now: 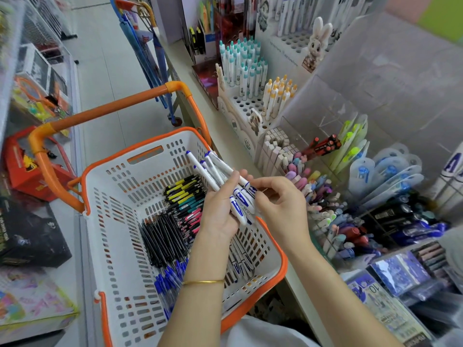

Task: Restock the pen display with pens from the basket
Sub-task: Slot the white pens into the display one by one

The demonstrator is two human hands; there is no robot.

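A white basket (117,221) with an orange rim holds black pens (162,236), blue pens (167,281), yellow, teal and pink pens (186,199) and white pens (240,264). Above its right side my left hand (220,209) grips a bundle of white pens with blue print (215,171), their tips pointing up and left. My right hand (278,201) pinches the lower end of that bundle. The pen display (363,196), clear compartments full of coloured pens, lies on the shelf just to the right.
White pen stands (250,78) with teal and yellow clickers stand further back on the shelf. A blue trolley (150,53) is parked behind the basket in the aisle. Boxed goods (32,221) line the left shelf. Packets (390,296) lie at the near right.
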